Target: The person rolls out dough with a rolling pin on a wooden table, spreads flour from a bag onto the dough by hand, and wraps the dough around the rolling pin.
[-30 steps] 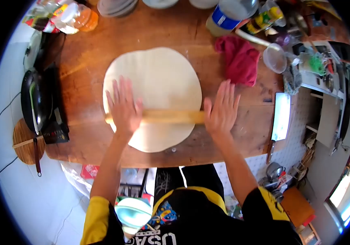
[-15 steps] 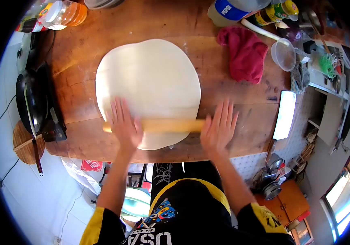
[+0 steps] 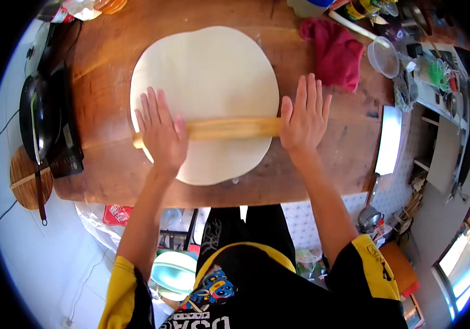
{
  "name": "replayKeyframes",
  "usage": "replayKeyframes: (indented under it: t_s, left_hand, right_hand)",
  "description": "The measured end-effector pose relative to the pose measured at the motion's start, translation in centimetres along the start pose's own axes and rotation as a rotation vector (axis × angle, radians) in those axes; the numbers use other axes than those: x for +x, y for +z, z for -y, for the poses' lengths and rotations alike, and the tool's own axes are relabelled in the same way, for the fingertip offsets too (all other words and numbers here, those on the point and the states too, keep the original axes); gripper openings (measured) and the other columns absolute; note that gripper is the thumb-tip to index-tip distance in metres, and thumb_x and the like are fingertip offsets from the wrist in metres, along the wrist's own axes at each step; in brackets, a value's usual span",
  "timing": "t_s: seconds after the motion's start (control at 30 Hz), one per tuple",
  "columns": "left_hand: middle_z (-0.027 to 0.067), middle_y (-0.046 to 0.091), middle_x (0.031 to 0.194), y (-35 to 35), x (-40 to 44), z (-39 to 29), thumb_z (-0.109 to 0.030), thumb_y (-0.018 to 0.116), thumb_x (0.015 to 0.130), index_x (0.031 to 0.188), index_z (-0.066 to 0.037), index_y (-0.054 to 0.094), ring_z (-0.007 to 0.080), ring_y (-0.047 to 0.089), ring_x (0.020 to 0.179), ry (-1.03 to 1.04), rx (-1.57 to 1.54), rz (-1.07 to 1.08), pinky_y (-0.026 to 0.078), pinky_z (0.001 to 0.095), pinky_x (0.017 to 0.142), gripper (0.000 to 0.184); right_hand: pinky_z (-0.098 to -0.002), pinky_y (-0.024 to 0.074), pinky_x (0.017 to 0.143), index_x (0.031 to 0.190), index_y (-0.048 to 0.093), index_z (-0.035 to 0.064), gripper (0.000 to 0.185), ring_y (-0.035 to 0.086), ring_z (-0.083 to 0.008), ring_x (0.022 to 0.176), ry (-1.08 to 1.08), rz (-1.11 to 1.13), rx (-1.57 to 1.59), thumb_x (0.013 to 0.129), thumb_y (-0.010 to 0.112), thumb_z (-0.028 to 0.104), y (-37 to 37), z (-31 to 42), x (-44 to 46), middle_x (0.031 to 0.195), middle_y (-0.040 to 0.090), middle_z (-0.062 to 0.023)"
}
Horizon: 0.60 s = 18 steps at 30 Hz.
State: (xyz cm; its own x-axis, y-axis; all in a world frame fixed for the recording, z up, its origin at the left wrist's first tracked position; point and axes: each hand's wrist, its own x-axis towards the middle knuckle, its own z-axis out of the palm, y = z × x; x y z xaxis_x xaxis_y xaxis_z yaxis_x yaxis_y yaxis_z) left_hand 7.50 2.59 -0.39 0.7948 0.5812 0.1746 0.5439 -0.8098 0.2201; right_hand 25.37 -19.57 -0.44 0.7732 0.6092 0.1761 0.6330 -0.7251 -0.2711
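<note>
A wide, roughly round sheet of dough [image 3: 207,71] lies flat on the wooden table. Across its lower half rests a wooden rolling pin [image 3: 232,129], nearly level from left to right. My left hand [image 3: 162,131] lies flat over the pin's left part, fingers stretched forward, with the pin's tip showing beyond it. On the pin's right end my right hand [image 3: 304,118] presses with its palm, fingers straight and thumb apart. Neither hand wraps round the pin. The parts of the pin beneath both palms are hidden.
A dark red cloth [image 3: 336,57] lies on the table [image 3: 103,104] at the right, beside a clear plastic bowl [image 3: 383,57]. A cleaver [image 3: 389,140] lies at the right edge. A black wok [image 3: 40,112] and a round wooden lid [image 3: 29,178] are at the left.
Both hands and the rolling pin have moved forward, up the dough sheet, away from the near table edge. The camera view has shifted a little too.
</note>
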Motion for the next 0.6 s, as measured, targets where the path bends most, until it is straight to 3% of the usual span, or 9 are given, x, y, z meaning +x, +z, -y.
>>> replayKeyframes:
  t_s: [0.13,0.2,0.27,0.33,0.4,0.47,0.57,0.6]
  left_hand:
    - [0.0205,0.044,0.148,-1.4,-8.8,1.1,-0.019,0.061,0.090,0.144,-0.001,0.044,0.0410,0.039,0.139,0.152,-0.008,0.189,0.022,0.0558,0.118,0.059]
    - [0.0148,0.054,0.136,-1.3,-8.8,3.8,-0.015,0.073,0.078,0.134,-0.003,0.054,0.0345,0.048,0.129,0.396,0.010,0.195,0.030,0.0523,0.114,0.060]
    - [0.0114,0.057,0.128,-2.3,-4.1,3.7,-0.016,0.076,0.075,0.131,-0.003,0.057,0.0308,0.051,0.123,0.498,0.013,0.210,0.033,0.0512,0.111,0.061]
    - [0.0081,0.060,0.121,-2.6,1.1,3.2,-0.017,0.078,0.072,0.128,-0.003,0.059,0.0272,0.054,0.118,0.602,0.008,0.246,0.037,0.0501,0.108,0.061]
    - [0.0108,0.058,0.129,-2.2,5.4,2.2,-0.018,0.078,0.074,0.134,-0.004,0.055,0.0294,0.052,0.125,0.639,-0.154,0.360,0.036,0.0521,0.110,0.066]
    - [0.0146,0.046,0.150,-1.8,7.1,-0.5,-0.028,0.073,0.082,0.145,-0.004,0.045,0.0324,0.038,0.142,0.557,-0.088,0.385,0.028,0.0535,0.117,0.072]
    - [0.0153,0.044,0.151,1.7,13.8,-4.8,-0.034,0.067,0.087,0.146,-0.003,0.044,0.0346,0.036,0.143,0.500,-0.063,0.263,0.025,0.0557,0.117,0.070]
    - [0.0171,0.043,0.152,2.9,17.4,-6.6,-0.035,0.066,0.088,0.146,-0.003,0.043,0.0373,0.035,0.143,0.517,-0.071,0.161,0.025,0.0566,0.117,0.070]
  right_hand:
    - [-0.0546,0.0271,0.114,0.137,0.054,0.0041,0.053,0.046,-0.0316,0.136,-0.210,0.113,0.004,0.091,0.061,0.028,-1.8,-1.0,-6.1,0.143,0.053,-0.0143]
    - [-0.0527,0.0294,0.113,0.135,0.056,0.0055,0.051,0.051,-0.0290,0.129,-0.353,0.167,0.021,0.088,0.065,0.025,-2.1,-2.4,-8.3,0.136,0.057,-0.0124]
    - [-0.0524,0.0312,0.111,0.133,0.057,0.0067,0.053,0.053,-0.0285,0.125,-0.395,0.193,0.027,0.084,0.069,0.024,-2.4,-2.9,-8.2,0.132,0.059,-0.0111]
    - [-0.0529,0.0316,0.111,0.134,0.057,0.0066,0.052,0.055,-0.0291,0.120,-0.240,0.220,0.060,0.084,0.068,0.018,-3.4,-2.6,-7.6,0.130,0.059,-0.0131]
    - [-0.0533,0.0315,0.111,0.135,0.055,0.0054,0.051,0.053,-0.0310,0.123,-0.089,0.231,0.036,0.087,0.065,0.020,-3.3,-1.4,-7.9,0.133,0.057,-0.0142]
    - [-0.0538,0.0313,0.111,0.137,0.054,0.0041,0.051,0.052,-0.0330,0.125,0.063,0.211,0.011,0.090,0.062,0.022,-2.9,0.6,-6.7,0.135,0.056,-0.0153]
    - [-0.0558,0.0266,0.115,0.146,0.043,-0.0022,0.058,0.043,-0.0363,0.137,0.225,0.162,-0.107,0.101,0.044,0.034,-1.9,1.0,-2.6,0.146,0.049,-0.0192]
    - [-0.0558,0.0266,0.115,0.146,0.043,-0.0022,0.058,0.043,-0.0363,0.137,0.241,0.162,-0.108,0.101,0.044,0.034,-1.2,0.0,0.3,0.146,0.049,-0.0192]
